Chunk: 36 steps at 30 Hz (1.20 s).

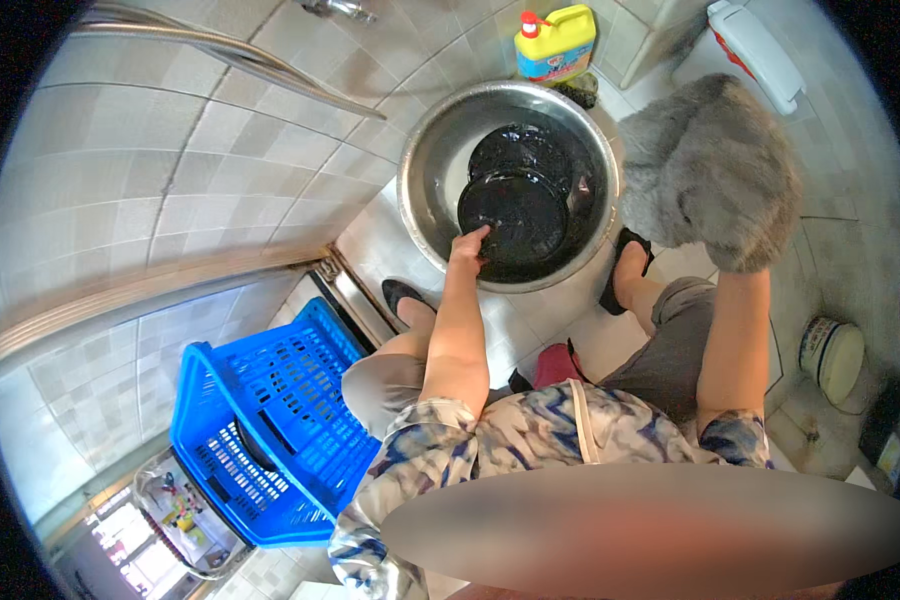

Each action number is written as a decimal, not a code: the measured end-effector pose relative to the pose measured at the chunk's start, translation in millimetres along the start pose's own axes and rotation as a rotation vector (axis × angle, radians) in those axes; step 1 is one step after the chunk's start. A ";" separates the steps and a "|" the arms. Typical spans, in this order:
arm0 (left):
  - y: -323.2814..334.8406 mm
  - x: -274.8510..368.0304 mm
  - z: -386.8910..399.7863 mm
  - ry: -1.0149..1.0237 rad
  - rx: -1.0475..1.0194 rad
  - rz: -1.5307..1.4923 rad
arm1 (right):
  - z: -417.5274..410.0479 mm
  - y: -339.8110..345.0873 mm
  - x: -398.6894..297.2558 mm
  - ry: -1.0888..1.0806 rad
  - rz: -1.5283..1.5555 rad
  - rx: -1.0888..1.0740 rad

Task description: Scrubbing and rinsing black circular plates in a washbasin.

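Observation:
A large stainless-steel basin [414,187] stands on the floor in front of me with dark, wet contents. My left hand [471,246] reaches inside it and grips the near-left edge of a round black disc [521,214], thumb on top. A second round black piece [510,146] lies beyond that disc, partly overlapped by it. On the right, a grey fluffy cloth [709,169] is held up beside the basin, apart from it. My right hand [735,251] is wrapped in this cloth, so its fingers are hidden.
A yellow pump bottle [559,49] stands against the tiled wall beyond the basin, by a dark scrubber [579,91]. To my left is a blue plastic basket [292,405]; a metal hose [255,56] hangs above. A lidded tub [832,360] sits at right.

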State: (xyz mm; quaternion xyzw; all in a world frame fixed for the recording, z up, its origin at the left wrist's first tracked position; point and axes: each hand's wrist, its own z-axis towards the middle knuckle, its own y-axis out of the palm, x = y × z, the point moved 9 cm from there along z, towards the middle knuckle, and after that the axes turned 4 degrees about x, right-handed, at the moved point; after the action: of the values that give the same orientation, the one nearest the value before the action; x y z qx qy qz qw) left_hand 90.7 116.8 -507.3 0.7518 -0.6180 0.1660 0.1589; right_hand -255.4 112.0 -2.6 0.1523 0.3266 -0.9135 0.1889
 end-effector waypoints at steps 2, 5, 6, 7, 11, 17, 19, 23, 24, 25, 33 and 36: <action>19.5 17.8 -19.1 -0.009 -0.025 0.095 | 3.6 0.5 4.2 0.005 -0.043 0.027; 22.5 62.2 -35.4 0.030 0.040 0.277 | 20.8 17.5 4.6 0.012 -0.066 0.075; 16.1 75.7 -40.4 0.054 0.110 0.371 | 24.9 23.1 2.9 0.018 -0.070 0.080; 9.8 100.2 -51.7 0.171 0.217 0.468 | 27.2 20.6 -0.3 0.024 -0.076 0.084; 50.5 193.4 -135.7 0.817 0.472 1.306 | 25.3 11.1 8.6 0.060 -0.151 0.103; 77.9 239.8 -266.7 1.164 0.543 1.518 | 33.4 7.7 13.3 0.085 -0.188 0.125; 88.6 240.1 -312.5 1.395 0.526 1.628 | 40.0 7.2 8.6 0.084 -0.193 0.129; 81.0 238.1 -374.2 1.553 0.529 1.666 | 41.8 10.0 6.5 0.076 -0.204 0.133; 78.8 234.1 -389.6 1.644 0.543 1.654 | 40.3 11.2 3.3 0.063 -0.200 0.137; 76.8 230.2 -402.6 1.734 0.558 1.640 | 39.6 9.8 1.5 0.056 -0.184 0.144; 73.9 223.7 -494.0 2.063 0.749 1.713 | 29.0 13.7 25.1 0.102 0.083 0.219; 68.5 222.0 -514.5 2.119 0.801 1.648 | 29.3 8.5 13.2 -0.014 -0.059 0.204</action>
State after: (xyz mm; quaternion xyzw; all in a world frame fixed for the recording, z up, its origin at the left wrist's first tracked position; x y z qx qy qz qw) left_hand 36.2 138.0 54.2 -0.3103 -0.3751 0.8549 0.1795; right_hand -267.9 83.6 9.2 0.1549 0.2348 -0.9482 0.1477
